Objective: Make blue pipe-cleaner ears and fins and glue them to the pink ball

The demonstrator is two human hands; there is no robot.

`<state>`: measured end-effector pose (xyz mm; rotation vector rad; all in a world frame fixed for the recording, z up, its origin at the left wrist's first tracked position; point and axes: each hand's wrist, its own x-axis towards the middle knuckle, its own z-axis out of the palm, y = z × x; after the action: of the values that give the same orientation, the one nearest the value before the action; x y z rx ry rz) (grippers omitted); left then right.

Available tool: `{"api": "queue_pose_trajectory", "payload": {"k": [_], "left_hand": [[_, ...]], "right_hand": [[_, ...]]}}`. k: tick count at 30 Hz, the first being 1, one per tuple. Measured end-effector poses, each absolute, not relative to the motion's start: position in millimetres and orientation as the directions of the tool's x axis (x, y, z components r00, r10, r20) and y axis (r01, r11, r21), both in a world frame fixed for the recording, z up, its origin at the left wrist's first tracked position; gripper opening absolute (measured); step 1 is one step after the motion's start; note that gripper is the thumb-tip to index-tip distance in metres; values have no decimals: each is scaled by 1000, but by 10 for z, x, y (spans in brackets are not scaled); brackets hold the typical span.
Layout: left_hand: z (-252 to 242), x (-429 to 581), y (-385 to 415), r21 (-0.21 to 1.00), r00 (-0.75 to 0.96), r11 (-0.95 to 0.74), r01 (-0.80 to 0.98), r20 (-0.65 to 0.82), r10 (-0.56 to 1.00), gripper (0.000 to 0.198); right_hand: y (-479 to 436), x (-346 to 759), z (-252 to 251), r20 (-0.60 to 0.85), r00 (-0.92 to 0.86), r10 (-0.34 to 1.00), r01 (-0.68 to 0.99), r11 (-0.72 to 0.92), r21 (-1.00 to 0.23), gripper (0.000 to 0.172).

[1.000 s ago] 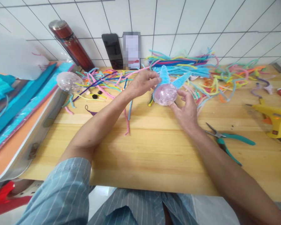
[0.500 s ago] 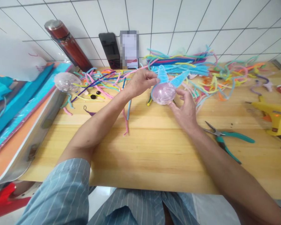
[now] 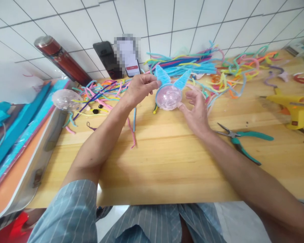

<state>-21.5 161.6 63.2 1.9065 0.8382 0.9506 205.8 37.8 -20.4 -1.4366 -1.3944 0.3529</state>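
A clear, pinkish round plastic piece point(image 3: 169, 97) with a blue rim is held up over the table. Two blue fuzzy ear shapes point(image 3: 181, 79) stand up from its top edge. My left hand point(image 3: 143, 88) pinches the left ear near its base, thumb and fingers together. At the lower right of the round piece, my right hand point(image 3: 195, 109) touches its edge with the thumb, its other fingers apart and curved.
Pliers point(image 3: 233, 134) and a yellow glue gun point(image 3: 295, 104) lie at the right. Pipe cleaners point(image 3: 190, 64) spread along the wall. A red flask point(image 3: 63, 60), two phones point(image 3: 108, 60) and a clear plastic ball point(image 3: 66, 99) are at the left.
The view has shifted and tilted slightly. The fingers of my right hand have opened a little away from the blue ear, while my left hand keeps its pinch.
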Motion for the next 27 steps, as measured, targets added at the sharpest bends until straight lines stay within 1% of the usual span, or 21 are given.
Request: {"api": "queue_pose_trajectory", "payload": {"k": [5,10,16,19,22,25,27], "left_hand": [[594,-169,1603,916,451,-369,156,267,852,19],[566,-140,1598,933,353,-346,97,293,888,29],[587,-155,1607,963,351,-265,-40,262,899,40],[578,-155,1623,966,354,-229,-121,257,899,38],[554,-149,1632,962,384,-203,-184,260,886,31],[520,-138,1639,964,368,-215,-154,258,893,26],[493,-132,1661,966,345,-237,-107,260,902,27]], "right_hand": [[369,2068,-230,441,237,866,588,234,-774,50],[360,2060,-232,433,209,877,599,236,-766,54],[343,2052,-226,465,203,862,604,264,-752,46],[330,2039,-213,461,206,863,609,256,-751,46],[325,2027,-209,447,205,871,602,249,-759,47],[330,2019,-218,445,205,872,597,249,-762,48],[336,2016,-226,454,208,866,601,253,-758,47]]}}
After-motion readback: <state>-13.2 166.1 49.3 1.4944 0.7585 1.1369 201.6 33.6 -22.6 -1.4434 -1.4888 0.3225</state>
